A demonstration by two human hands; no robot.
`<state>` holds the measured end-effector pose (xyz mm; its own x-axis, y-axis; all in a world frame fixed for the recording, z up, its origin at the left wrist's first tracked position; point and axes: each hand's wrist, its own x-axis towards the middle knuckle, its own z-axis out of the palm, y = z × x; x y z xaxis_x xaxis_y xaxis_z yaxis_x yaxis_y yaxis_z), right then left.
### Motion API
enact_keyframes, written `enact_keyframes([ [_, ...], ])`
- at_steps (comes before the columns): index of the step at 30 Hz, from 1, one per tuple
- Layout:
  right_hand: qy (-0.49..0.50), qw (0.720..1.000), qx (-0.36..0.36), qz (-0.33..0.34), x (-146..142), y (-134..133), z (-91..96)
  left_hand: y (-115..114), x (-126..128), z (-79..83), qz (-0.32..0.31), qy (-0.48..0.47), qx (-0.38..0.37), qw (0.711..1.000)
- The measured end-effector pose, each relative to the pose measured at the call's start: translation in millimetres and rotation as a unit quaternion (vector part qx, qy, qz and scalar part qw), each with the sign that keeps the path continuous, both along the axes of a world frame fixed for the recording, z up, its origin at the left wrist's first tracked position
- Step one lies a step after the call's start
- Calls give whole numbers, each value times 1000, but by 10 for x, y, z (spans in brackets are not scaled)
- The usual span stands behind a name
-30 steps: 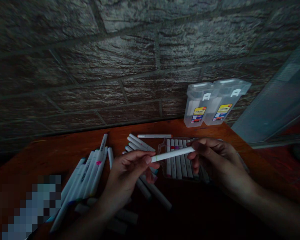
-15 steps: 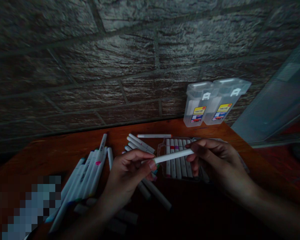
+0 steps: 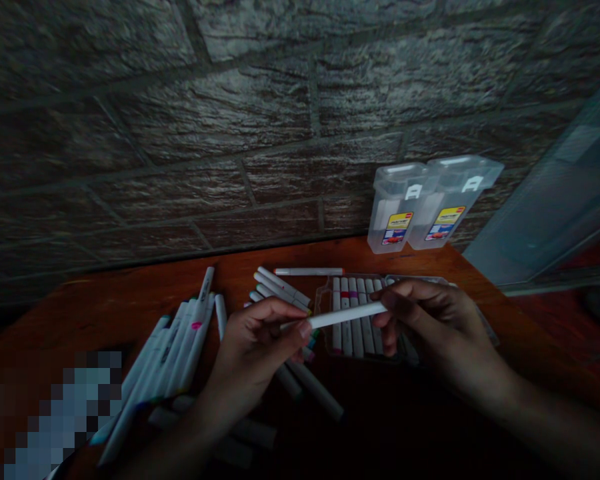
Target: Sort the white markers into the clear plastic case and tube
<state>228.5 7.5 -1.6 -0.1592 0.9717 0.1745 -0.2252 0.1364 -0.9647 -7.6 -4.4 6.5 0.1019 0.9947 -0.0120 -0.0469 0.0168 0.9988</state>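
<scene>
A white marker (image 3: 347, 315) is held nearly level in the air between my two hands. My left hand (image 3: 260, 343) pinches its left end between thumb and fingers. At the other end, my right hand (image 3: 427, 323) grips it the same way. Below and behind it lies an open clear case (image 3: 323, 303) with a row of white markers (image 3: 353, 340) in it, partly covered by my right hand. Loose white markers (image 3: 180, 353) lie piled to the left of my left hand. Several more markers (image 3: 280, 287) lie just behind that hand.
Two translucent plastic boxes (image 3: 393, 213) with yellow and blue labels stand upright at the back right, against the stone-block wall (image 3: 280, 100). One marker with orange ends (image 3: 309, 271) lies along the back of the wooden table (image 3: 130, 283). The front of the table is in deep shadow.
The marker between my hands has shifted very slightly, and my fingers have moved a little on it. Everything else stays where it was.
</scene>
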Motion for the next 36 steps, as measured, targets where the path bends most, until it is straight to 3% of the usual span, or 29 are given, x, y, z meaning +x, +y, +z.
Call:
enact_keyframes([
  [17,-114,992,34,36,-35,-44,-16,-25,-1,-48,-9,42,14,999],
  [25,-270,950,155,8,-46,-92,-55,-97,66,-116,-37,64,33,997],
  [31,-294,936,193,21,-78,-129,-46,-162,93,-201,-71,84,73,991],
  [36,-300,929,214,20,-65,-150,-33,-199,109,-166,-83,138,110,981],
])
